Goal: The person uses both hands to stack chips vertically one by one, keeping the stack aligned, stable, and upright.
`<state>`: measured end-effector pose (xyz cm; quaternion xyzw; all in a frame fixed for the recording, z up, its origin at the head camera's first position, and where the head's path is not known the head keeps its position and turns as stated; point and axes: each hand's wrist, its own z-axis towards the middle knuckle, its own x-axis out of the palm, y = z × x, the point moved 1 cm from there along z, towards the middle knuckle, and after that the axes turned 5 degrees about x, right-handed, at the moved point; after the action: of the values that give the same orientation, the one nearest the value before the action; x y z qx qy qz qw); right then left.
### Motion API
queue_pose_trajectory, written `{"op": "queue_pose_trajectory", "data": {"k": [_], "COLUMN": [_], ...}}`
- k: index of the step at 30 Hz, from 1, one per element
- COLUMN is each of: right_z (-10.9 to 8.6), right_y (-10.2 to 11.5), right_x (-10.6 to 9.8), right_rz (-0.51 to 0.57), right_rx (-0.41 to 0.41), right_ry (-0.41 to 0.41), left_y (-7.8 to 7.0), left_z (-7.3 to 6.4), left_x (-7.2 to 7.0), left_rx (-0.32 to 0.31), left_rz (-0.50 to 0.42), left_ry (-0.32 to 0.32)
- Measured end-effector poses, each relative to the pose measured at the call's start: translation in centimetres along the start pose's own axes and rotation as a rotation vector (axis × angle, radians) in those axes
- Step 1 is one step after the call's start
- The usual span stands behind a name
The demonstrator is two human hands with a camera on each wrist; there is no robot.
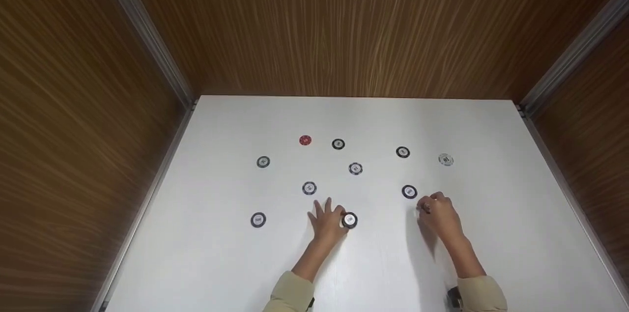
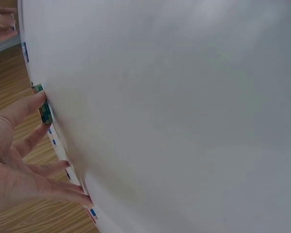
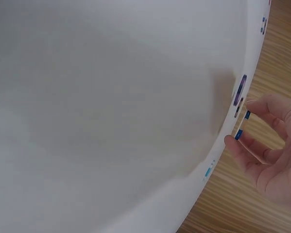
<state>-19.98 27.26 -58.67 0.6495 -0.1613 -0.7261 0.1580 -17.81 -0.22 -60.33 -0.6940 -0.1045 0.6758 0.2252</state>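
My left hand (image 1: pixel 328 223) pinches a short stack of poker chips (image 1: pixel 349 220) between thumb and index finger, its other fingers spread over the white table. A black-rimmed chip with a white centre tops the stack. In the left wrist view the stack's layered green edges (image 2: pixel 43 106) show beside the thumb. Farther right, my right hand (image 1: pixel 441 216) grips one poker chip (image 3: pixel 242 125), white and blue at the edge, by thumb and fingertips. The head view mostly hides that chip behind the fingers. A dark-rimmed chip (image 1: pixel 409 191) lies just beyond the right hand.
Several other chips lie flat and apart on the white table (image 1: pixel 196 263), among them a red chip (image 1: pixel 305 140), a white chip (image 1: pixel 445 159) and a dark chip (image 1: pixel 258 219). Wood-grain panels (image 1: pixel 344 27) rise at the back and both sides.
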Motion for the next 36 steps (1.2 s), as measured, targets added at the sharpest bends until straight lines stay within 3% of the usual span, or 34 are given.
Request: {"op": "queue_pose_trajectory", "data": {"k": [13,23,36], "right_z": [-0.1,-0.7,-1.3], "right_y": [3.3,5.5,8.6], "right_x": [1.8,2.8,4.9], "right_rz": [-0.022,-0.045,0.004], "right_rx": [-0.077,-0.177,-0.303], "right_ry": [0.052,0.052,0.032], "left_y": [-0.1,0.0,0.0], "left_z": [0.1,0.2,0.0], "left_x": [-0.1,0.0,0.0], "left_rx": [0.009,0.006,0.013], "left_rz": [-0.033,-0.013,0.013], "left_ry": [-0.009,-0.007,-0.028]}}
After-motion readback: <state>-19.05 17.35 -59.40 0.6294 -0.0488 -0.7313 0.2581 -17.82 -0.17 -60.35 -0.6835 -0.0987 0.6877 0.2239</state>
